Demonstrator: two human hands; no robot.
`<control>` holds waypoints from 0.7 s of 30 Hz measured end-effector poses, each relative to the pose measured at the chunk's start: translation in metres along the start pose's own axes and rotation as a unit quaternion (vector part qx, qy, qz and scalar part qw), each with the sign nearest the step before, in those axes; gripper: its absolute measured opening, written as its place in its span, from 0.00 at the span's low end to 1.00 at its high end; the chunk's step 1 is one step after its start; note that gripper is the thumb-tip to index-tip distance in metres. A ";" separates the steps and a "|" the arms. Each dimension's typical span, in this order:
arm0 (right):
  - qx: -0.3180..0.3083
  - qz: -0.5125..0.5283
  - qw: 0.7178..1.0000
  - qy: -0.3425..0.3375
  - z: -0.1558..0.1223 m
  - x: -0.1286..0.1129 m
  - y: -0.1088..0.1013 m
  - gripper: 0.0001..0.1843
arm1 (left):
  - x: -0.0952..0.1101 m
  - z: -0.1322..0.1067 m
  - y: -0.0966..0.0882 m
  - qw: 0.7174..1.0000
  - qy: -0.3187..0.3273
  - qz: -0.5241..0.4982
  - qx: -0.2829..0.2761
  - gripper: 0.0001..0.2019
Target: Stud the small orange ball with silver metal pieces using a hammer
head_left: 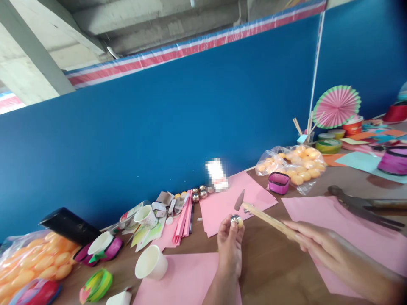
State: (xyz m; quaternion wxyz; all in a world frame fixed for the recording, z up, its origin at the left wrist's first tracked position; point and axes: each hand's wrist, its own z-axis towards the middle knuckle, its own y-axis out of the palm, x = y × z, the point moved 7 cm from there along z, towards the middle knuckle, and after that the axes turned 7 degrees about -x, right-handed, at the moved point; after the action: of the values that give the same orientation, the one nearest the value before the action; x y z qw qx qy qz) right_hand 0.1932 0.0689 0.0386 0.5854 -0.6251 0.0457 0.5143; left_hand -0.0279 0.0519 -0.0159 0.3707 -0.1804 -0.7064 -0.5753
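Observation:
My left hand (229,241) is raised over the brown table (270,262), fingertips pinched on a small yellow ball with a shiny metal piece (237,220) on it. My right hand (313,239) grips the wooden handle of a small hammer (254,208). The hammer's metal head hangs just above and right of the ball, close to touching it. Pink paper sheets (229,203) lie on the table behind and beside both hands.
A bag of orange balls (294,165) and a purple tape roll (278,183) sit at back right. White paper cups (151,262) and craft scraps lie at left. Large scissors (362,207) rest at right. A blue wall (178,127) backs the table.

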 end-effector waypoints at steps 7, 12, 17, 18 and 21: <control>0.018 0.016 0.999 0.048 -0.004 0.002 0.004 0.22 | 0.000 0.000 -0.001 1.000 0.002 -0.002 -0.009 0.13; 0.011 0.017 0.998 0.052 -0.004 0.000 0.003 0.21 | -0.001 0.000 -0.001 1.000 -0.005 -0.010 0.000 0.13; 0.022 0.018 0.998 0.060 -0.005 -0.001 0.003 0.23 | -0.002 0.000 -0.003 1.000 -0.006 -0.009 0.008 0.13; 0.026 0.018 0.998 0.060 -0.006 -0.001 0.003 0.23 | -0.003 0.000 -0.003 1.000 -0.004 -0.004 0.007 0.13; 0.032 0.020 0.998 0.056 -0.006 -0.002 0.003 0.22 | -0.003 0.001 -0.003 1.000 -0.002 -0.002 -0.002 0.12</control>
State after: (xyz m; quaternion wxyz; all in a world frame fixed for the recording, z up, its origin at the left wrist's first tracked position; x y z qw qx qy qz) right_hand 0.1938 0.0619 0.0363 0.5912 -0.6328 0.1071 0.4885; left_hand -0.0286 0.0522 -0.0204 0.3680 -0.1806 -0.7063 -0.5772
